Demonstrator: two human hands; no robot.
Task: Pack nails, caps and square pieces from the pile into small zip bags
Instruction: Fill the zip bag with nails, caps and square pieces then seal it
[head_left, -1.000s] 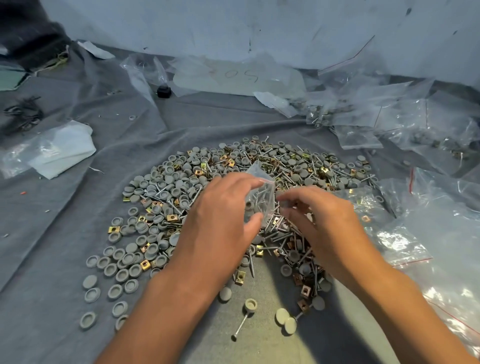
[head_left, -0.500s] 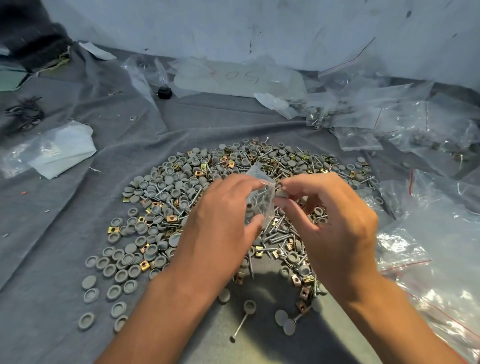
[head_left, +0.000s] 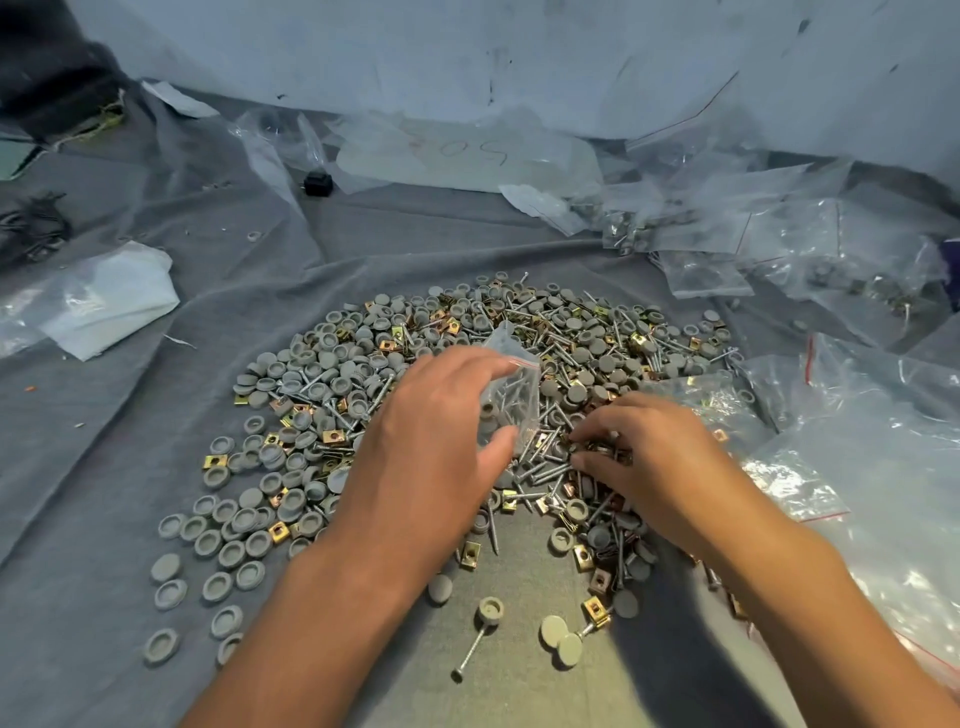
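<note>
Half a second ago the right hand was raised at the zip bag's mouth; now it has dropped onto the pile, fingertips curled and pinching among nails just right of the bag. Upright over the pile, the small zip bag, holding nails, is gripped by the left hand. Gray caps spread left of that hand. Empty clear bags lie right of the right hand on the gray cloth.

A clear small zip bag (red-striped mouth up) holds nails, upright above a wide pile of grey caps, nails and brass square pieces.
</note>
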